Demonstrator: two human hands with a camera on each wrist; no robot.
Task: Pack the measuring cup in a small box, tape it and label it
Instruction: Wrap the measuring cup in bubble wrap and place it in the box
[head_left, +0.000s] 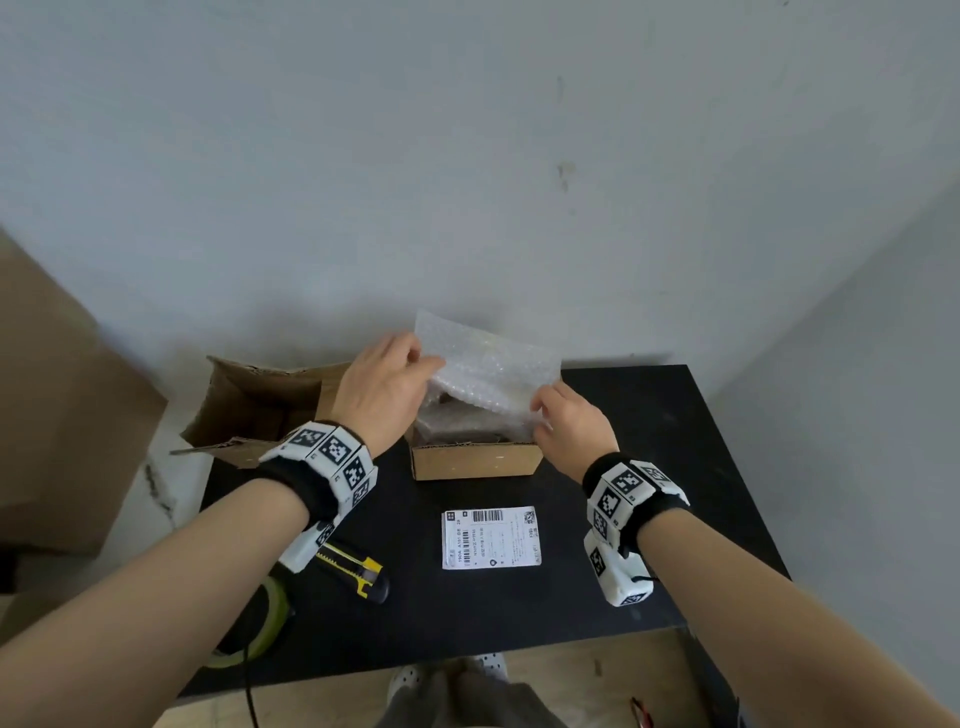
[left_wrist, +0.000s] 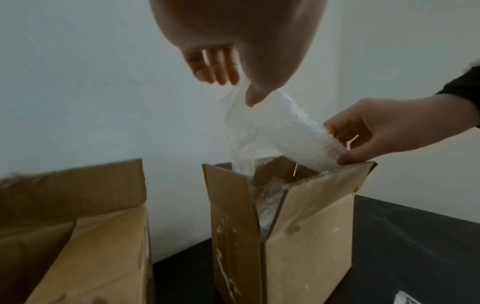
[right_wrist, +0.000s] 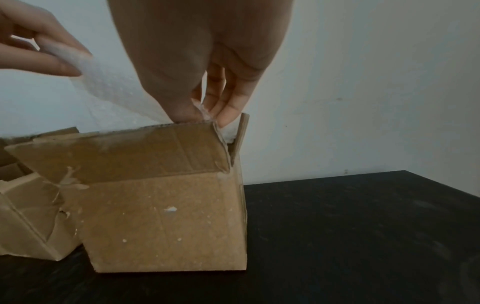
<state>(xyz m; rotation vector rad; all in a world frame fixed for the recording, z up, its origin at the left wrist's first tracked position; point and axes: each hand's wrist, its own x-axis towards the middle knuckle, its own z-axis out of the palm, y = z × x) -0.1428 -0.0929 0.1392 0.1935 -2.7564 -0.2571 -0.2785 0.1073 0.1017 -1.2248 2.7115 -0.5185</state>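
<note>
A small open cardboard box (head_left: 475, 460) stands on the black table (head_left: 654, 426). A sheet of bubble wrap (head_left: 493, 364) rises out of it, with more wrap packed inside. My left hand (head_left: 423, 364) pinches the sheet's upper left corner between thumb and fingers (left_wrist: 221, 76). My right hand (head_left: 540, 413) pinches the sheet's right edge just above the box rim (right_wrist: 182, 125). The measuring cup is hidden; I cannot tell whether it lies under the wrap. A white shipping label (head_left: 491, 538) lies flat in front of the box.
A larger open carton (head_left: 260, 405) stands just left of the small box. A yellow-and-black utility knife (head_left: 358, 569) and a roll of tape (head_left: 265, 618) lie at the table's front left. A big cardboard box (head_left: 52, 415) stands off the table's left side. The wall is right behind.
</note>
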